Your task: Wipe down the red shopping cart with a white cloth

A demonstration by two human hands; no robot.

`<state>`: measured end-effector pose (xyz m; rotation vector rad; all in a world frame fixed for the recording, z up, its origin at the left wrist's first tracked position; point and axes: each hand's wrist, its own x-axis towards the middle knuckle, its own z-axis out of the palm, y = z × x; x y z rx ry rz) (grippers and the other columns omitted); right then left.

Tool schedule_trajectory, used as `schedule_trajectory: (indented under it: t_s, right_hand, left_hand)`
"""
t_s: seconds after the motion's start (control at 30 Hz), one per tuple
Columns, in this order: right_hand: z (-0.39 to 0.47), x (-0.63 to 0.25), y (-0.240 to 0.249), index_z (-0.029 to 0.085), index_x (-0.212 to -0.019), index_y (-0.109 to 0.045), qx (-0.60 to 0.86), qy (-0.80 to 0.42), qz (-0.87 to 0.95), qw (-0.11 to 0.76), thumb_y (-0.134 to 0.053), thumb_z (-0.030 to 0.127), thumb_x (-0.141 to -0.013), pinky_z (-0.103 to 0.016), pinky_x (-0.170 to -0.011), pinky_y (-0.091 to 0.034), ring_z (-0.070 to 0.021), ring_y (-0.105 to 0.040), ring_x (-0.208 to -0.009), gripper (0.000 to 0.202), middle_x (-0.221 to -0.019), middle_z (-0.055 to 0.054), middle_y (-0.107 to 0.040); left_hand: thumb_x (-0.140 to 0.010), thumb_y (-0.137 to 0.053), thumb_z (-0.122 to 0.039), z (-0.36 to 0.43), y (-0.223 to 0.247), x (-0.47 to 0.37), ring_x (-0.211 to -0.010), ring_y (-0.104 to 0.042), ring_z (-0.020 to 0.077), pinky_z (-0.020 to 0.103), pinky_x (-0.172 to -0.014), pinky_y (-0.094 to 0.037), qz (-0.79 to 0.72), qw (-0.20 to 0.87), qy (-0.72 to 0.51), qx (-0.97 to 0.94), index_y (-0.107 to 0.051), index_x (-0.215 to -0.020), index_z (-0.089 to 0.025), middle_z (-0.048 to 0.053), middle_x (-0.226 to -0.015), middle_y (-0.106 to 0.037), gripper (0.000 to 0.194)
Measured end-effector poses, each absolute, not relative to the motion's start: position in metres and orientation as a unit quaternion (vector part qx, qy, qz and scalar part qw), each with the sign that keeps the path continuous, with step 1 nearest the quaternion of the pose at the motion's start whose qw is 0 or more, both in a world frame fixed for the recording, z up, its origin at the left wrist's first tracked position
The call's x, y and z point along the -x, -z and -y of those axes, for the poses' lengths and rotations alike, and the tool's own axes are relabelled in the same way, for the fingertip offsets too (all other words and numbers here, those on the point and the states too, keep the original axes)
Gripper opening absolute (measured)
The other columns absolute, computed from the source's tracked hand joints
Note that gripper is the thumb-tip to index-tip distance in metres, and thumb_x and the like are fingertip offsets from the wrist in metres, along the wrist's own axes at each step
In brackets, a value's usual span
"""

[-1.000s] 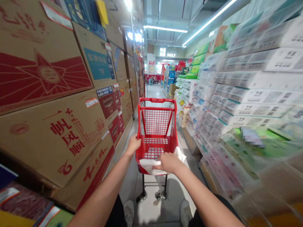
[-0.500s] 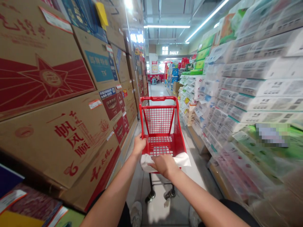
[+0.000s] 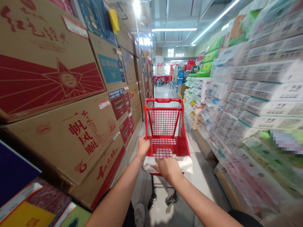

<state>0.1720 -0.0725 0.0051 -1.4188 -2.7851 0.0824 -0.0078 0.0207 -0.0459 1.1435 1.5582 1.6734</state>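
Observation:
A red shopping cart [image 3: 186, 142] with a gridded basket stands right in front of me, its basket bare. My left hand [image 3: 143, 145] is closed round the upper edge of the basket's left side. Across the near rim lies a white cloth [image 3: 186, 164], hanging over it on both sides of my right hand [image 3: 169, 168]. That hand is bent over the cloth and the rim, with the thumb side to the left; its fingertips are partly hidden. Below the basket two dark rear wheels [image 3: 171, 199] rest on the floor.
Stacked cardboard boxes [image 3: 52, 132] with price tags form a wall close on the left. Wrapped packs of tissue [image 3: 258, 91] are piled along the right. Between them a pale tiled aisle [image 3: 164, 91] runs forward to a lit "DAILY" sign [image 3: 179, 55].
My view has swung slightly left, so the cart, shelves and hands sit farther right in the picture. Both hands keep their holds on the cart's side and the cloth.

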Motion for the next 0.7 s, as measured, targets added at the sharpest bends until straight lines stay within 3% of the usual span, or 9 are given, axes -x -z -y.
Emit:
schedule_trajectory:
  t_s: [0.37,0.7]
  right_hand:
    - [0.057,-0.221,-0.029,0.017,-0.102,-0.077,0.504,-0.069,0.858,-0.065,-0.063,0.057,-0.091,-0.037,-0.083,-0.055,-0.0327,-0.073,-0.101,0.044,-0.104,-0.017,-0.076]
    - [0.069,-0.174,0.002,0.026,-0.105,-0.073,0.438,0.001,0.899,0.007,-0.045,0.055,-0.101,-0.032,-0.074,-0.053,-0.0254,-0.075,-0.083,0.041,-0.09,-0.009,-0.078]
  left_hand:
    - [-0.06,-0.056,-0.015,-0.023,0.041,0.015,-0.079,-0.07,0.0217,0.03,-0.074,-0.056,-0.578,0.303,-0.618,-0.439,-0.076,-0.096,-0.013,0.008,-0.087,-0.077,0.041]
    - [-0.063,-0.059,-0.015,-0.023,0.041,0.007,-0.08,-0.07,0.0234,0.031,-0.074,-0.056,-0.595,0.292,-0.62,-0.42,-0.076,-0.099,-0.013,0.007,-0.08,-0.076,0.04]
